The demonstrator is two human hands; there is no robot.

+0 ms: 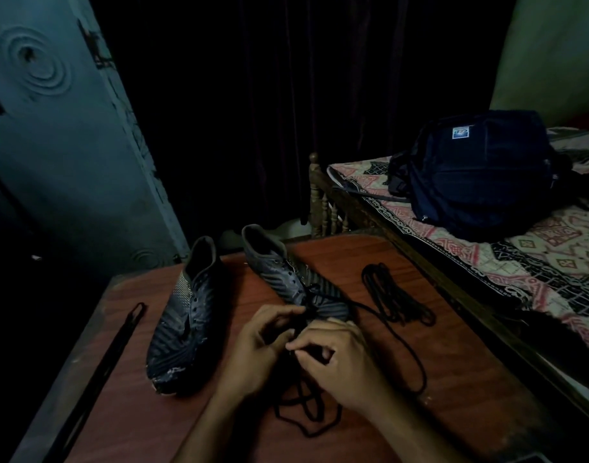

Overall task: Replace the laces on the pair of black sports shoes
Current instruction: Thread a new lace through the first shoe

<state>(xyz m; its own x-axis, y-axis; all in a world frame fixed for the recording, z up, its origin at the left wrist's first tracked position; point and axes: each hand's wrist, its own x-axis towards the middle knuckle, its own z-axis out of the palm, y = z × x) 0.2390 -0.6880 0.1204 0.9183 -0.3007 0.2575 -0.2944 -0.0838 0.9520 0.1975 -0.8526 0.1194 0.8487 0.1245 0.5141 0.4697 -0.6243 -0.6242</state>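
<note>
I see both hands meeting at the toe of the right-side shoe (296, 282): my left hand (256, 345) curls its fingers at the lace (416, 355) near the lowest eyelets, and my right hand (339, 355) pinches the same black lace between thumb and forefinger. The lace trails in loops toward the desk's (453, 379) near edge and out to the right. A bundled spare lace (396, 295) lies near the bed (553, 248). The other shoe (186, 315), unlaced with a scuffed toe, sits left of my hands; a flat black lace (116, 339) lies along the left edge.
</note>
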